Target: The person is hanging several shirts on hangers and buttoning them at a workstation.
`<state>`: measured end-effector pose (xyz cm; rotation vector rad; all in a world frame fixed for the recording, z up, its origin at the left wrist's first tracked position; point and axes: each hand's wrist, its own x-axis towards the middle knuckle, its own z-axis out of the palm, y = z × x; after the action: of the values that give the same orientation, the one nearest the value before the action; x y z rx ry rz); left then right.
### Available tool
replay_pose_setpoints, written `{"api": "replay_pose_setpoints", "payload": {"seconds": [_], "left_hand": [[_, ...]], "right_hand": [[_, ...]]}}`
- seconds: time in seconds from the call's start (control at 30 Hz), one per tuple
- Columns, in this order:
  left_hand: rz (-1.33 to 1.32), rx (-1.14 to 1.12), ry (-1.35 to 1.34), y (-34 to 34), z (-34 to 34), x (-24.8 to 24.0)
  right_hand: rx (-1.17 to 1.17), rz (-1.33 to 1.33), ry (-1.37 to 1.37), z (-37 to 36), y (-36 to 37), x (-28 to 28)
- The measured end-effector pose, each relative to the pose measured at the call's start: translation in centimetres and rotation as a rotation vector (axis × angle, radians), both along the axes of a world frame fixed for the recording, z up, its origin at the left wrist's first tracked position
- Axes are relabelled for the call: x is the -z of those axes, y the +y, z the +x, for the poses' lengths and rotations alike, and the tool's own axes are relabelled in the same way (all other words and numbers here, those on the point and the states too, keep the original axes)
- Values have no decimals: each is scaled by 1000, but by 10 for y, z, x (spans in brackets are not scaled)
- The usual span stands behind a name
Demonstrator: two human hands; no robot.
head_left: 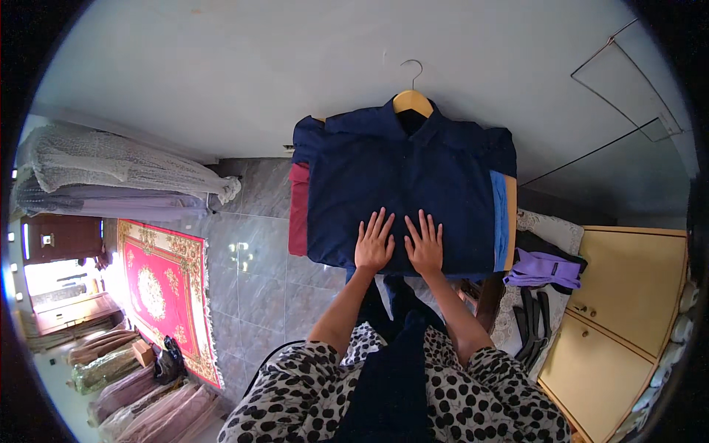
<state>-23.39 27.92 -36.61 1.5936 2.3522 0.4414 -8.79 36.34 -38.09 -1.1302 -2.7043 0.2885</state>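
Navy shirt lies flat at frame centre, collar at 12 o'clock, front panel smooth, sleeves folded out of sight behind the body; it sits on a wooden hanger whose wire hook points to 12 o'clock. It tops a stack: a red garment shows along the edge at 9 o'clock, a blue one and an orange strip along the edge at 3 o'clock. Left hand rests palm-down on the shirt's lower hem area, fingers spread and extended, gripping nothing. Right hand lies just beside it at 3 o'clock, likewise flat, fingers splayed, released; the thumbs are near each other but apart. Both forearms enter from 6 o'clock, out of spotted black-and-white sleeves. Whether the stack rests on a board or table cannot be told; its support is hidden. At 4 o'clock of the shirt a purple cloth lies on a lace-covered surface, with dark straps below it and a pale wooden cabinet beyond. Grey tiled floor spreads at 8 o'clock, bearing a red patterned rug. Draped fabrics hang at 9 o'clock.
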Motion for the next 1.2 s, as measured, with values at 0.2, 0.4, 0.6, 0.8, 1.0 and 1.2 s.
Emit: {"api": "replay_pose_setpoints", "payload": {"seconds": [0.2, 0.4, 0.6, 0.8, 1.0, 1.2], "left_hand": [[23, -3, -17, 0, 0, 1], [46, -6, -28, 0, 0, 2], [20, -3, 34, -1, 1, 1], [-7, -5, 42, -1, 1, -1], [-8, -9, 27, -1, 1, -1], [-6, -5, 32, 0, 1, -2]], "right_hand": [[-10, -14, 44, 0, 1, 3], [-11, -18, 22, 0, 1, 1], [3, -31, -3, -1, 0, -1], [-3, 5, 33, 0, 0, -1], [-3, -13, 43, 0, 0, 0], [3, -19, 3, 0, 1, 0]]}}
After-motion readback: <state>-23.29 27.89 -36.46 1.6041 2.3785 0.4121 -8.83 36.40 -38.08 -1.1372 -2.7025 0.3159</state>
